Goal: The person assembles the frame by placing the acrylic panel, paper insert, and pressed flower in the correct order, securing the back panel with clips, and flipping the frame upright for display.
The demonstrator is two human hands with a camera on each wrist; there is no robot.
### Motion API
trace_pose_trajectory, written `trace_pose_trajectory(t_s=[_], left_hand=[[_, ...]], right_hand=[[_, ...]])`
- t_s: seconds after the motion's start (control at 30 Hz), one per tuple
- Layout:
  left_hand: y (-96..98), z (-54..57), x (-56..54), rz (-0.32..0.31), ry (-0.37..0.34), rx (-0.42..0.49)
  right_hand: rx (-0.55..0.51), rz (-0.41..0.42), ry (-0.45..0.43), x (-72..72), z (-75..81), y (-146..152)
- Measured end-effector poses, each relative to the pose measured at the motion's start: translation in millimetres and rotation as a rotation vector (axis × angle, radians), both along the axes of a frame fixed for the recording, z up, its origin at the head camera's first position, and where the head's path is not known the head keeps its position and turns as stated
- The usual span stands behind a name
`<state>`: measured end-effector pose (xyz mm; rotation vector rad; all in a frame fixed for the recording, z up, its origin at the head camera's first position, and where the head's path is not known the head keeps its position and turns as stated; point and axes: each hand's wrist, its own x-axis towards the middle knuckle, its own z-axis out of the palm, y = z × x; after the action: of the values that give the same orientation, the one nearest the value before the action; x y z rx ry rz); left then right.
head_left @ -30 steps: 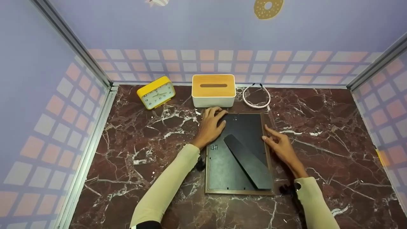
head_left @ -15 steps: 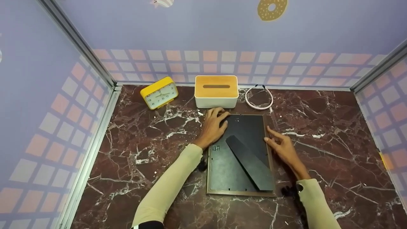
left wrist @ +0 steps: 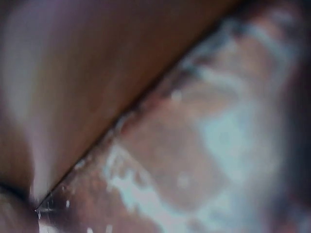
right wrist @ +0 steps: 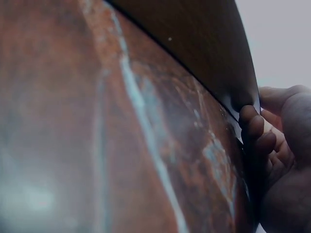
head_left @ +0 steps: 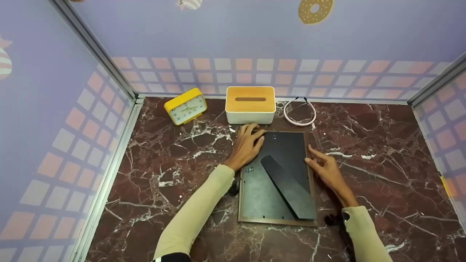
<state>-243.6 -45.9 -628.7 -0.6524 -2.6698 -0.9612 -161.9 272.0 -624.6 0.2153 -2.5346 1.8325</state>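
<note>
A picture frame (head_left: 255, 196) lies face down on the marble table, its black back and slanting stand leg (head_left: 289, 189) showing in the head view. My left hand (head_left: 248, 143) holds its upper left corner, thumb on the backing and fingers over the far edge. At the right edge, my right hand (head_left: 327, 170) pinches the wooden border between thumb and fingers. The right wrist view shows these fingers (right wrist: 252, 121) against the side of the frame (right wrist: 209, 48), down by the table. A blurred brown frame side (left wrist: 97, 73) fills the upper left of the left wrist view.
Behind the frame stands a white tissue box (head_left: 250, 105) with a wooden lid, close to my left fingertips. A yellow alarm clock (head_left: 185, 106) is to its left, a pale headband (head_left: 299, 112) to its right. Patterned walls enclose the marble table (head_left: 382, 174) at the back and sides.
The head view has shifted slightly, so everything appears a little further right. Both hands keep the same places on the picture frame.
</note>
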Motion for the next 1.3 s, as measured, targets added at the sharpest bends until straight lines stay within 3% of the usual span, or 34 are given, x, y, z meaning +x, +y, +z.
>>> trace_pose_trajectory(t_s=[0.17,0.4,0.47,0.6,0.7,1.07,1.3], left_hand=[[-2.0,-6.0,3.1,0.008,0.014,-0.005],[-2.7,-15.1,8.6,0.012,0.0,0.0],[-2.3,-15.8,10.2,0.011,-0.009,0.005],[-0.4,-15.2,10.9,-0.006,-0.015,0.004],[-0.3,-14.9,10.6,-0.016,-0.015,0.003],[-3.7,-11.1,3.7,0.006,-0.012,0.018],[-2.0,-6.8,-1.4,-0.01,-0.048,-0.003]], right_hand=[[0.016,0.033,0.019,6.6,16.9,-7.4],[0.049,0.016,0.006,0.7,-10.7,2.4],[0.1,0.035,0.005,-0.2,-10.6,5.9],[0.294,0.033,0.059,-4.5,4.9,8.9],[0.383,0.017,0.125,-14.3,17.0,2.3],[0.334,0.138,0.328,-68.0,20.9,-41.0],[0.407,0.249,0.279,-85.2,28.0,-52.5]])
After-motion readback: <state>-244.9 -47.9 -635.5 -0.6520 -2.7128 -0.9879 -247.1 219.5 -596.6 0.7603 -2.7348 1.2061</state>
